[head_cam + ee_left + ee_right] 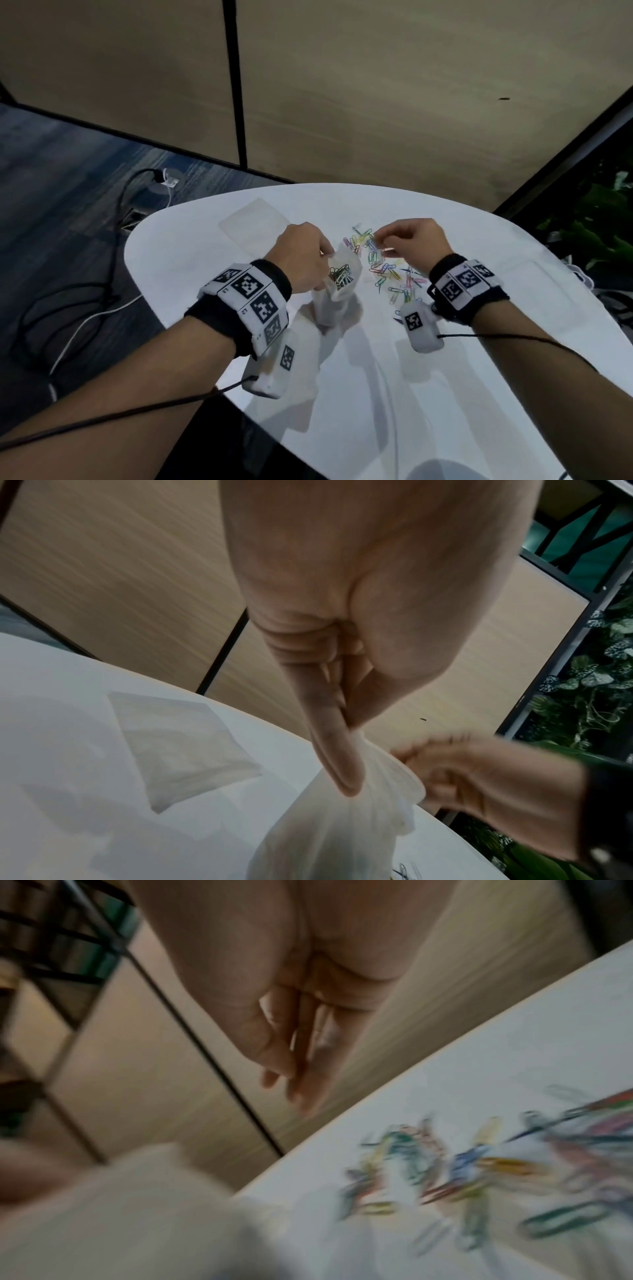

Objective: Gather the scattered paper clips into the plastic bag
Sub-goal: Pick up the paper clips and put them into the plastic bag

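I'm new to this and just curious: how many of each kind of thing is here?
Hands: 2, left hand and right hand
Bag, gripped by the left hand: 1
Flat clear sheet, maybe a second bag: 1
Wrist cameras: 2
Clips: too many to count
Total: 6, clips aside

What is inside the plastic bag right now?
In the head view, the plastic bag, held open by the left hand, shows a small tangle of paper clips through its mouth. How far down they reach is hidden by the bag's cloudy wall.
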Demonstrator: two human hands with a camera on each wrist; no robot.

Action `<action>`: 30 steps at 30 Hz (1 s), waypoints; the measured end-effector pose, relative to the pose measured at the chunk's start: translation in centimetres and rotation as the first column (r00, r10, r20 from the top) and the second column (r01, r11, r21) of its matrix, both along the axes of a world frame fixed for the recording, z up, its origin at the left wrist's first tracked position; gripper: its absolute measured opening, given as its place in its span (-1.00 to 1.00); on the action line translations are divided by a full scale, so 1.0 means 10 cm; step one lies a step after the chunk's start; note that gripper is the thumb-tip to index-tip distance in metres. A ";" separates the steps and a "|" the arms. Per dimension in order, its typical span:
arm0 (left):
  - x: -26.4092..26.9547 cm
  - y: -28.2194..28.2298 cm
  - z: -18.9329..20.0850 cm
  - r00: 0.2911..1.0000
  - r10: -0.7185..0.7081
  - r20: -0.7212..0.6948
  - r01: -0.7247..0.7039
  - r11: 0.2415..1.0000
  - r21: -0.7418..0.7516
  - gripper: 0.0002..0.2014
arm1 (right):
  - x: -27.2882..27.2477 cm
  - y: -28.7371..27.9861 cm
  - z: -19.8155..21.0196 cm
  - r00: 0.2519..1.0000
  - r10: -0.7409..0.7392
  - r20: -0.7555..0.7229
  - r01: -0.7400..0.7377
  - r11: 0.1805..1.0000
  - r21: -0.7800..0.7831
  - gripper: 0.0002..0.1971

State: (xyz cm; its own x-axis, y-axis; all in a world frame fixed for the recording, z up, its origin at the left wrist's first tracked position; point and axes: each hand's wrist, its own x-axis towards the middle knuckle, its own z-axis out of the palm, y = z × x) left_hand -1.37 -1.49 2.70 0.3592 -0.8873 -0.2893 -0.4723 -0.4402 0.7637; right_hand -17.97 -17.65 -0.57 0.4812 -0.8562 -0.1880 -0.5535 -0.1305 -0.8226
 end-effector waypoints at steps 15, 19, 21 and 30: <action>0.22 0.05 -0.04 0.998 -0.020 0.057 0.020 1.000 -0.001 -0.77 | 0.68 -0.48 -1.13 0.670 0.284 -0.686 -0.547 0.814 -0.196 -0.45; 0.21 0.04 -0.04 0.996 -0.031 0.081 0.031 0.999 -0.009 -0.76 | 0.60 -0.40 -1.10 0.685 0.247 -0.685 -0.627 0.678 -0.383 -0.88; 0.19 0.03 -0.04 0.996 -0.042 0.083 0.042 0.999 -0.004 -0.75 | 0.52 -0.37 -1.02 0.677 0.199 -0.709 -0.595 0.714 -0.369 -0.84; 0.14 -0.04 0.01 0.994 -0.068 0.084 0.065 0.997 0.039 -0.75 | -0.04 -0.37 -0.50 0.972 -0.203 -0.117 0.194 0.978 -0.080 -0.91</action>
